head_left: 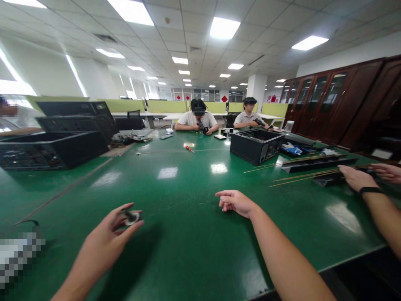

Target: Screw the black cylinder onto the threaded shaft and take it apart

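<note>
We've got our left hand [105, 236] partly curled, thumb and fingertips pinching a small part [133, 218], dark with a paler round bit. The fingers cover some of it, so we honestly can't make out what it is. It's held up over the green table [184, 234]. Our right hand [236, 203] is well apart from it, forefinger stuck out, other fingers loosely bent. We see nothing in it, though the palm is turned away from us. Beyond that hand there's a screwdriver [189, 148], and off to its right a black computer case [242, 150], insides mostly hidden by the walls. Well right of our right hand, a co-worker's hand [357, 177] is near some thin rods [297, 179], arm cut off at the edge. Left of our left hand, something's blurred into blocks.
</note>
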### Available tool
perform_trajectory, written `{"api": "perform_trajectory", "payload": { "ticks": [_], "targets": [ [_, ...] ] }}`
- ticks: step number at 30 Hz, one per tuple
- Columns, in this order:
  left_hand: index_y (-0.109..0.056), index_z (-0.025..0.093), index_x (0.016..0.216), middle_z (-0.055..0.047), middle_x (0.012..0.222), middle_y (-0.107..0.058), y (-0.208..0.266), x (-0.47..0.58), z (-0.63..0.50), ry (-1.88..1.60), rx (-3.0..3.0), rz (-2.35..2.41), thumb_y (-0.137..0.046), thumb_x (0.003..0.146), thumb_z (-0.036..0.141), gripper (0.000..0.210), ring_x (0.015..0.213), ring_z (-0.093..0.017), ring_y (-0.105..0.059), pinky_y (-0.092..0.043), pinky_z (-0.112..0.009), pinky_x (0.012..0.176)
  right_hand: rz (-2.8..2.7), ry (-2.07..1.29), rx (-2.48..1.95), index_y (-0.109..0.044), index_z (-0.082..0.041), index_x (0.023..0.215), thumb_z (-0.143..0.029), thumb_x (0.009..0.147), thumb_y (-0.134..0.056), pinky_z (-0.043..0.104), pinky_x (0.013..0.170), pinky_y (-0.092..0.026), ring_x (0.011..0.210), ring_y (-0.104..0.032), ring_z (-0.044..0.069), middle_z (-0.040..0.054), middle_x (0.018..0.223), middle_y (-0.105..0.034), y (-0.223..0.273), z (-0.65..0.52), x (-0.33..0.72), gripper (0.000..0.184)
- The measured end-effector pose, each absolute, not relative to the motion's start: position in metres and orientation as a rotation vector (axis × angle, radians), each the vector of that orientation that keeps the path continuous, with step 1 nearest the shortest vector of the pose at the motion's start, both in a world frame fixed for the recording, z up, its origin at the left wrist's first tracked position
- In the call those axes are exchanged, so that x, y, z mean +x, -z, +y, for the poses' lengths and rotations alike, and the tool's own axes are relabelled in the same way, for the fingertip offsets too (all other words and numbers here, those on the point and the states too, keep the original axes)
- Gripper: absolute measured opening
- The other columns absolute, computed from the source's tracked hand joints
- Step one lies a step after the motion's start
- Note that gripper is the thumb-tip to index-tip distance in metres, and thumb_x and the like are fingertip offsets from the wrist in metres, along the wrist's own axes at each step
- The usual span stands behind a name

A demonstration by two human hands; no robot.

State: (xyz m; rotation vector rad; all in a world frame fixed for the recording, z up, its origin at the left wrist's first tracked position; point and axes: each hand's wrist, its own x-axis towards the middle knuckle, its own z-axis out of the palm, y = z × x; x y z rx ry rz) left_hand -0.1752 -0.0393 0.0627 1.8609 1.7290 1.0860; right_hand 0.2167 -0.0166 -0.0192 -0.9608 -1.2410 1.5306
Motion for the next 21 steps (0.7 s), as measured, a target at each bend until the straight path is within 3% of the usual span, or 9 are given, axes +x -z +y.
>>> {"api": "perform_trajectory", "payload": {
  "ticks": [2,5,8,13,16,21],
  "targets": [
    [-0.055,0.020,0.117,-0.010,0.108,-0.075,-0.063,-0.134,-0.025,-1.013,1.803,1.464,-0.075,0.058,0.065,0.077,0.101,-0.028,-0.070,-0.054,-0.044,0.097,-1.274,-1.502,-0.963,-0.064,-0.013,0.119,-0.033,0.074,-0.078,0.024,0.061,-0.049,0.060,-0.060,0.010,0.0030,0.080,-0.068,0.018,-0.018,0.214,0.051],
    [-0.064,0.018,0.103,-0.009,0.102,-0.075,-0.057,-0.078,-0.013,-0.924,1.959,1.271,-0.077,0.064,0.047,0.050,0.097,-0.028,-0.070,-0.053,-0.043,0.095,-1.345,-1.430,-0.956,-0.060,-0.015,0.124,-0.026,0.065,-0.083,0.026,0.063,-0.049,0.065,-0.060,0.011,0.0018,0.083,-0.067,0.016,-0.021,0.206,0.064],
    [-0.069,0.019,0.104,-0.007,0.102,-0.074,-0.043,-0.050,-0.008,-0.833,2.122,1.138,-0.073,0.072,0.038,0.037,0.094,-0.026,-0.069,-0.053,-0.041,0.092,-1.417,-1.323,-0.974,-0.058,-0.018,0.123,-0.014,0.057,-0.083,0.024,0.061,-0.046,0.065,-0.059,0.009,0.0016,0.094,-0.066,0.013,-0.024,0.194,0.070],
    [-0.070,0.024,0.112,-0.006,0.100,-0.072,-0.023,-0.050,-0.004,-0.747,2.295,0.996,-0.066,0.082,0.038,0.033,0.093,-0.023,-0.067,-0.052,-0.037,0.087,-1.734,-0.925,-1.090,-0.054,-0.024,0.123,-0.011,0.063,-0.076,0.025,0.067,-0.047,0.077,-0.061,0.013,0.0025,0.107,-0.063,0.009,-0.029,0.172,0.066],
    [-0.068,0.025,0.115,-0.006,0.108,-0.072,-0.018,-0.055,-0.001,-0.751,2.260,0.940,-0.066,0.083,0.036,0.034,0.100,-0.024,-0.066,-0.051,-0.037,0.093,-1.795,-0.735,-1.122,-0.051,-0.026,0.121,-0.009,0.064,-0.072,0.027,0.073,-0.048,0.084,-0.060,0.015,0.0021,0.110,-0.063,0.012,-0.027,0.156,0.063],
    [-0.061,0.022,0.115,-0.004,0.107,-0.071,-0.013,-0.058,0.007,-0.800,2.039,0.948,-0.069,0.078,0.028,0.038,0.098,-0.022,-0.067,-0.051,-0.034,0.091,-1.732,-0.707,-1.159,-0.049,-0.025,0.113,-0.008,0.066,-0.066,0.026,0.070,-0.049,0.077,-0.060,0.013,0.0009,0.107,-0.064,0.020,-0.015,0.138,0.053]
  ]
}}
